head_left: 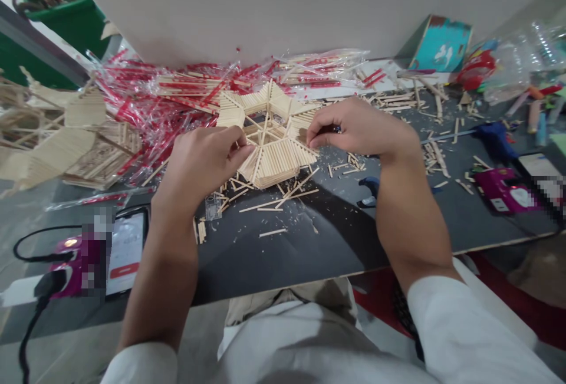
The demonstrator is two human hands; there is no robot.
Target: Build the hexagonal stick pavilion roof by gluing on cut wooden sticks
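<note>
A star-shaped model (276,163) built of thin wooden sticks lies on the dark table, with stick spokes crossing its open middle. My left hand (207,157) is closed, thumb and fingers pinched at the model's front left corner. On the opposite side my right hand (347,127) pinches at its right point, fingers curled inward. Any small piece between the fingertips is too hidden to make out. Loose wooden sticks (278,202) lie under and in front of the model. Just right of it, a blue-handled tool (368,190) is partly covered by my right forearm.
Red-and-clear plastic wrappers (145,95) with sticks pile up behind. Another stick structure (57,130) stands left. Phones (126,251) and purple devices (506,189) with cables flank both arms. A blue glue gun (497,139) lies right, near stick scraps. A teal box (442,45) leans against the wall.
</note>
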